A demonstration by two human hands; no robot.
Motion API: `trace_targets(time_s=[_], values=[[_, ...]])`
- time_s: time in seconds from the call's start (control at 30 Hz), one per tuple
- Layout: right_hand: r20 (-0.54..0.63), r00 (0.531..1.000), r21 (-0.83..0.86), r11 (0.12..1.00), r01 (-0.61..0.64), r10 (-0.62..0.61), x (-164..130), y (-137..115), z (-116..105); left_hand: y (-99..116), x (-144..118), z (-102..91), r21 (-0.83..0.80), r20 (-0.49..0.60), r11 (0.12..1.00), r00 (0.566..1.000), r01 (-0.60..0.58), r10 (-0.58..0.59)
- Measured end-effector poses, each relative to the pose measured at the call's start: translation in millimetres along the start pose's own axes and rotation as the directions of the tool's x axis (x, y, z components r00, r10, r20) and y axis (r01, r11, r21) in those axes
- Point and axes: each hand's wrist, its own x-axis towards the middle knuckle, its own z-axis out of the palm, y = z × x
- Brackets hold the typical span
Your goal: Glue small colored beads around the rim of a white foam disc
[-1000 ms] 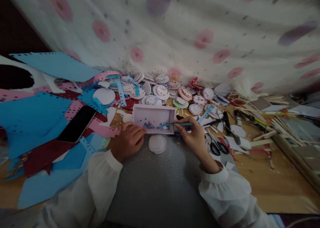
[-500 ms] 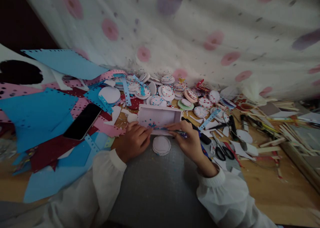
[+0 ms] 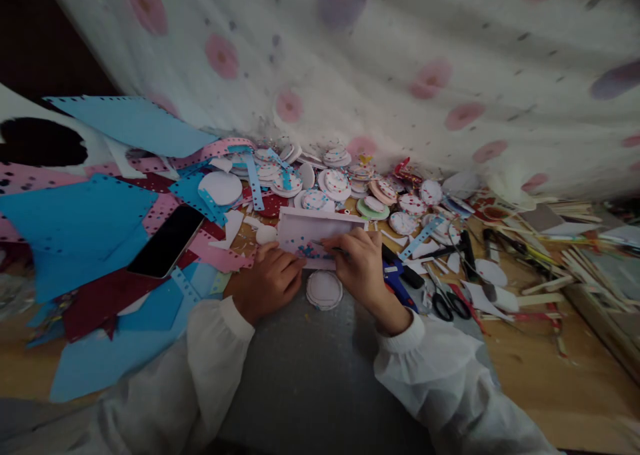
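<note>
A pale cloth with pink and purple flowers (image 3: pixel 390 55) hangs behind your wooden bench (image 3: pixel 540 395), and a grey mat (image 3: pixel 315 368) lies straight in front of you. Next in size, blue sheets (image 3: pixel 75 218) spread well to the left of your hands. The shallow white box (image 3: pixel 294 226) sits at the far edge of the mat, between and just beyond your two hands. Your left hand (image 3: pixel 269 283) rests at its near left corner, fingers curled and close together; you may be gripping the wall there, but that cannot be told. Your right hand (image 3: pixel 360 265) reaches over the right part of the box, thumb and fingers pinching a slim tool. To the right of that hand lies a blue glue gun (image 3: pixel 396 280). The round white disc (image 3: pixel 324 290) lies flat on the mat, just on your side of the box, between your hands and apart from both. The slim tool (image 3: pixel 317 242) points left from your right fingertips, over the small coloured dots (image 3: pixel 305 250), which are gathered on the box floor between your two hands
</note>
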Motion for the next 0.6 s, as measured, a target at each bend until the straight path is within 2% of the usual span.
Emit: trace_targets(time_s=[0.3, 0.47, 0.6], values=[[0.08, 0.995, -0.073, 0.995, 0.067, -0.061, 0, 6, 12, -2, -1, 2.1, 0.04, -0.008, 0.999, 0.999, -0.033, 0.033], [-0.034, 0.999, -0.003, 1.0, -0.027, 0.026, 2, 7, 3, -4, -2, 3.6, 0.024, 0.001, 0.999, 1.0, -0.023, 0.023], [-0.147, 0.98, 0.086, 0.989, -0.119, 0.131, 0, 7, -13, -6, -3, 5.6, -0.001, -0.014, 1.0, 1.0, -0.018, 0.018]])
